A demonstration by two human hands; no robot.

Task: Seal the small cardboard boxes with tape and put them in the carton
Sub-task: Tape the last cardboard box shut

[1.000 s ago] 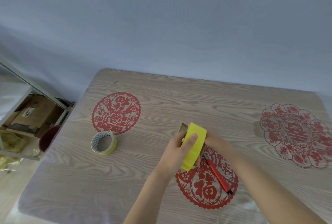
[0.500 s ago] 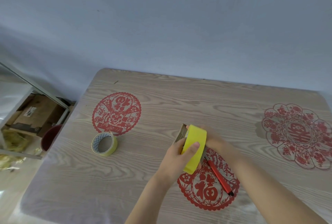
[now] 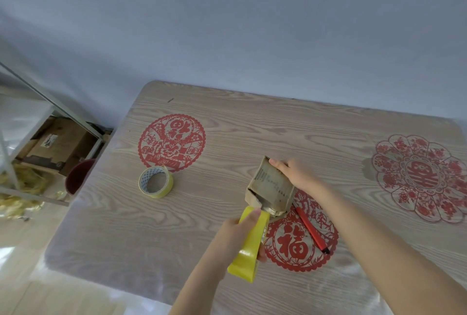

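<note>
Change: yellow tape roll (image 3: 249, 246) drawn off small cardboard box (image 3: 271, 186) to its near corner, gripped by left hand (image 3: 231, 235); right hand (image 3: 297, 175) holding box's far edge. Probably paying out sealing tape.

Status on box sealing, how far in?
Done: nothing finished shows; no sealed box on the table. In hand: the right hand holds one small cardboard box tilted, and the left hand grips the yellow tape roll at its near end, where the flaps look loose. Left: tape it, cut, put it in the carton, not clearly in view.
</note>
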